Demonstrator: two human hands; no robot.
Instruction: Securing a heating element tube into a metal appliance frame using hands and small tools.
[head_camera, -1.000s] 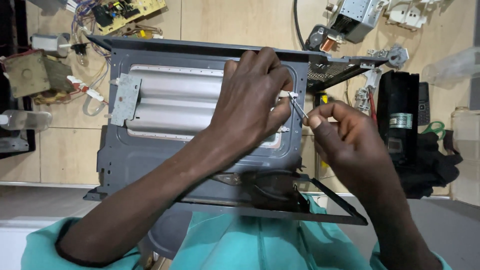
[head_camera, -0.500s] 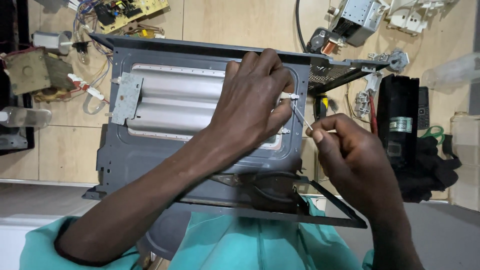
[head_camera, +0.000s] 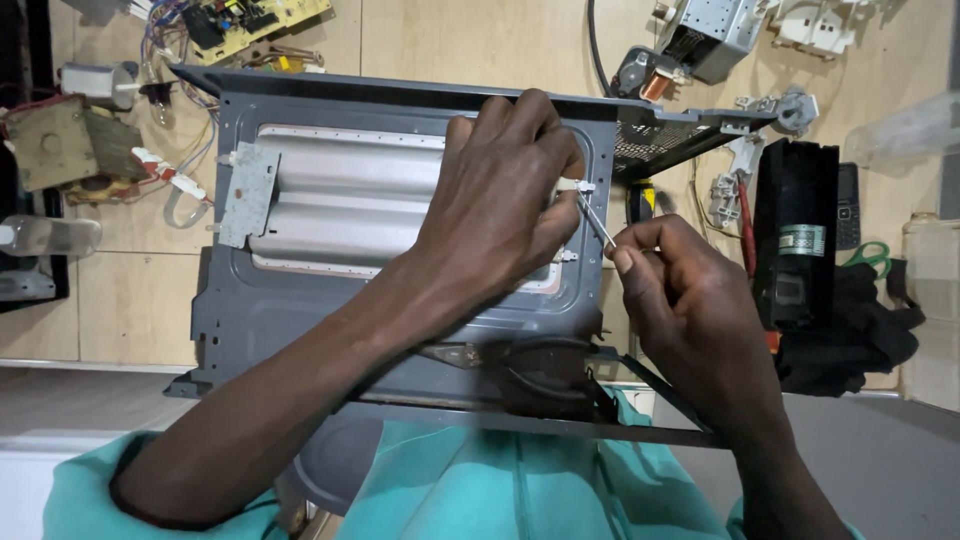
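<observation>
Two hands work the grey metal chassis (head_camera: 300, 310). Your left hand (head_camera: 505, 200) clamps the white connector (head_camera: 572, 186), steadying it. Your right hand (head_camera: 680, 290) pinches a thin screwdriver (head_camera: 598, 222) beside it.

Your grey metal oven chassis (head_camera: 300, 320) lies tilted across your lap, silver panel facing up. The thin screwdriver shaft (head_camera: 597, 222) slants against the small white clip (head_camera: 572, 186) at its right edge.

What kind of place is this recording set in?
Most likely an appliance repair bench or small workshop. A stripped grey metal appliance chassis lies on a wooden worktop with a loose circuit board and a transformer-like part around it, and the right hand works a thin screwdriver at the chassis.
</observation>
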